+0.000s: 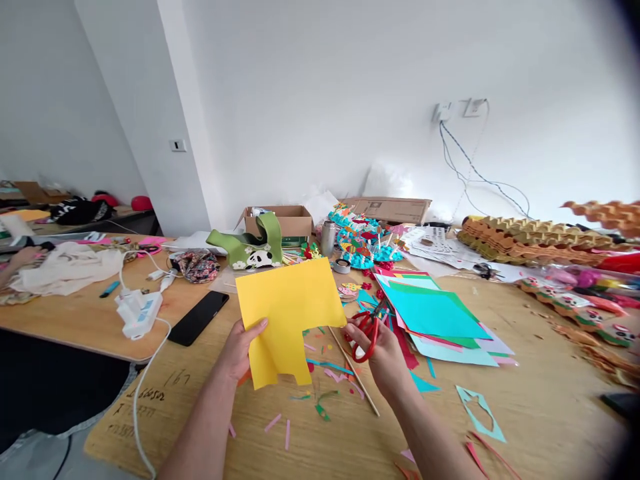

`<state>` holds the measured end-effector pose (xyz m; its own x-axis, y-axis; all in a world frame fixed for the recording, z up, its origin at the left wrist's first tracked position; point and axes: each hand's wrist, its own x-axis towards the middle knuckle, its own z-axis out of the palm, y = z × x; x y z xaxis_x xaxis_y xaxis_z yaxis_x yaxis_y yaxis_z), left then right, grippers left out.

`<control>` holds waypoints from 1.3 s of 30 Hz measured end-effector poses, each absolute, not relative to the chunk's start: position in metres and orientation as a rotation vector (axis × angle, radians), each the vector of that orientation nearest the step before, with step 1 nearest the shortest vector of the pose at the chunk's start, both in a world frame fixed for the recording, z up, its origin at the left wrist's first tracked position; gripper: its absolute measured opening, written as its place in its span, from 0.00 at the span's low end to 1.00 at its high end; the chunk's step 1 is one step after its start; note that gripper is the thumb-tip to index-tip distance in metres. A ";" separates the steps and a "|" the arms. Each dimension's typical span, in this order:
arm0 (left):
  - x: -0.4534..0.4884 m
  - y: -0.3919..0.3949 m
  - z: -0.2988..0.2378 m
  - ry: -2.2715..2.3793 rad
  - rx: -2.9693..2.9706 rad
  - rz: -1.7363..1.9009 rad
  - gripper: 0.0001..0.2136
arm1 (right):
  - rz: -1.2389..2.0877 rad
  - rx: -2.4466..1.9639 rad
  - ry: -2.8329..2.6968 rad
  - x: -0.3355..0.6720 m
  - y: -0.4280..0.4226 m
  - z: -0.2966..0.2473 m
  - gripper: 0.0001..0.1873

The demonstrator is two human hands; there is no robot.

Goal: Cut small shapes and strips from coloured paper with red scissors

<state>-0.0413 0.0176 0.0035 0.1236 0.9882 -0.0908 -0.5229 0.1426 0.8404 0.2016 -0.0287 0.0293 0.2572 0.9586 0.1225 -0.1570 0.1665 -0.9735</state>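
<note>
1. Your left hand [245, 350]: fingers and thumb pinched together on the left edge of a yellow paper sheet [287, 313].
2. Sheet: held up above the wooden tabletop [540, 400], stepped notch in its lower right.
3. Your right hand [383, 357]: fingers clamped around red-handled scissors [364, 340], just beside the sheet's right edge.
4. Farther right: stacked teal paper sheets [433, 317].

Left hand [243, 350] grips yellow paper [290, 313] (notched corner), right hand [383, 357] holds red scissors [369, 327].
</note>
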 end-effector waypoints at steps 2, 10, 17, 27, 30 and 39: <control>-0.039 0.017 0.004 0.796 0.775 1.242 0.19 | 1.012 -1.074 -0.944 0.202 -0.029 0.024 0.20; -0.035 0.013 0.009 0.811 0.790 1.191 0.17 | 0.880 -1.130 -1.006 0.211 -0.025 0.010 0.21; -0.034 0.012 0.008 0.799 0.840 1.180 0.19 | 0.737 -1.214 -1.051 0.210 -0.029 0.016 0.21; -0.035 0.016 0.006 0.750 0.802 1.264 0.15 | 0.762 -1.181 -1.038 0.206 -0.032 0.022 0.20; -0.035 0.016 0.007 0.761 0.785 1.253 0.14 | 0.749 -1.178 -1.043 0.206 -0.033 0.023 0.20; -0.032 0.011 0.009 0.804 0.841 1.203 0.18 | 0.690 -1.192 -1.098 0.207 -0.035 0.022 0.18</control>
